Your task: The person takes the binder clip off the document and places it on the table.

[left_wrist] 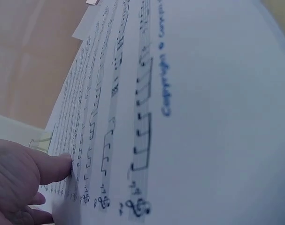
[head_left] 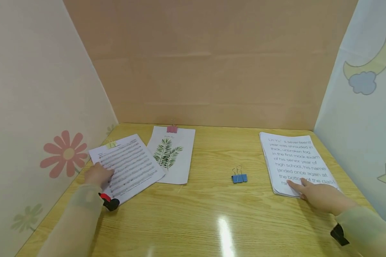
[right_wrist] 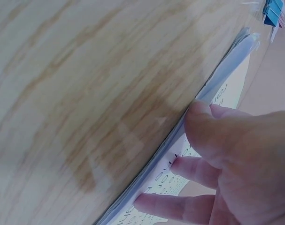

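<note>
A sheet-music stack point(head_left: 132, 167) lies tilted on the left of the table, with a yellow binder clip point(head_left: 111, 144) at its top edge. My left hand point(head_left: 98, 175) is at its left edge. The left wrist view shows the thumb point(left_wrist: 55, 168) on the printed page and the other fingers low beside the edge. To the right, my right hand point(head_left: 321, 194) touches a thick stack of text pages point(head_left: 292, 160) at its lower edge. In the right wrist view its fingers point(right_wrist: 175, 206) lie extended over the print, while the thumb is by the stack's side.
A palm-leaf print point(head_left: 183, 160) with a pink binder clip point(head_left: 172, 129) lies partly under the sheet music. One blue binder clip point(head_left: 239, 178) stands mid-table, left of the text pages. Walls enclose the table point(head_left: 193, 221) at the back and both sides.
</note>
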`<control>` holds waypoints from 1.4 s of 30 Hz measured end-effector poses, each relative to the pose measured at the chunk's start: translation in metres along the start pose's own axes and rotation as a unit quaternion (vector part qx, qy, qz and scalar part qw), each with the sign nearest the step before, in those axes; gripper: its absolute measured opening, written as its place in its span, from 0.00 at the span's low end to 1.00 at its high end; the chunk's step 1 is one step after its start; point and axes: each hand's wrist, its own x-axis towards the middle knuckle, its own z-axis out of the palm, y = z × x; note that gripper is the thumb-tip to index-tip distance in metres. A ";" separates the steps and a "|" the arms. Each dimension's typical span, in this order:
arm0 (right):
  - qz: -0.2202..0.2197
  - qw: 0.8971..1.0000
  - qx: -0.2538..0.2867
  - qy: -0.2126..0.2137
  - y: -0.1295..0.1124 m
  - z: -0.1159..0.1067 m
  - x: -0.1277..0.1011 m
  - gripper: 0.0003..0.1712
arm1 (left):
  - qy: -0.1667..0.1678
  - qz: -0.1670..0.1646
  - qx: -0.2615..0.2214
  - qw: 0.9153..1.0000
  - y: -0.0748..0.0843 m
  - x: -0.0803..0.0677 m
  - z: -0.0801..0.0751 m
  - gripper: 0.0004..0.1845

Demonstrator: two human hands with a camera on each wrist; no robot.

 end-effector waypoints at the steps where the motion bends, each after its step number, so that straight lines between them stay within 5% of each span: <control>1: -0.001 1.000 0.000 0.000 0.000 0.000 0.000 0.28 | -0.001 0.014 0.014 1.000 0.002 0.000 0.001 0.30; 8: -0.003 1.000 0.003 -0.007 -0.001 -0.002 0.000 0.28 | -0.042 0.038 0.014 0.998 0.022 -0.001 0.013 0.42; 14: 0.006 1.000 0.007 -0.018 -0.004 -0.006 0.000 0.28 | -0.067 0.053 -0.019 0.996 0.036 -0.002 0.028 0.42; 29: 0.004 1.000 0.008 -0.016 -0.004 -0.007 -0.001 0.28 | -0.083 0.136 0.039 0.986 0.073 -0.024 0.052 0.42; 37: 0.005 1.000 0.013 -0.020 -0.004 -0.008 -0.002 0.28 | -0.095 0.159 0.062 0.981 0.082 -0.040 0.051 0.42; 42: 0.005 1.000 0.016 -0.020 -0.003 -0.006 -0.002 0.28 | -0.081 0.208 0.134 0.966 0.090 -0.026 0.035 0.35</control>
